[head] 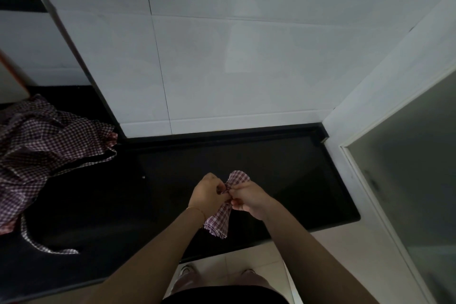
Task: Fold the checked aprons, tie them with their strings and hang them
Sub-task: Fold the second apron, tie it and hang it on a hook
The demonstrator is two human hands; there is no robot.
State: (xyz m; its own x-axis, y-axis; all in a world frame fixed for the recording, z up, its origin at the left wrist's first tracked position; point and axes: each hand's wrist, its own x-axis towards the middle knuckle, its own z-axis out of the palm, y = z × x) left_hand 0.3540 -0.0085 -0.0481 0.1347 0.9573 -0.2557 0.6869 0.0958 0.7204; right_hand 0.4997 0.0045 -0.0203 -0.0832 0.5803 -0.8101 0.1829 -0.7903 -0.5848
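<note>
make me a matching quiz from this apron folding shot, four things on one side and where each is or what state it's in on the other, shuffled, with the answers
Things
1. small folded purple-and-white checked apron bundle
2. loose heap of purple-and-white checked aprons
3. glossy black stone counter
4. thin gold bracelet

Places or states
A. crumpled at the far left of the counter
B. on the left wrist
C. pinched between the left hand and right hand
D. runs beneath both hands, along the white tiled wall

Pairs: 1-C, 2-A, 3-D, 4-B

Both hands, left [208, 192] and right [248, 198], pinch folded checked apron [218, 219] above black counter [283, 180].
</note>
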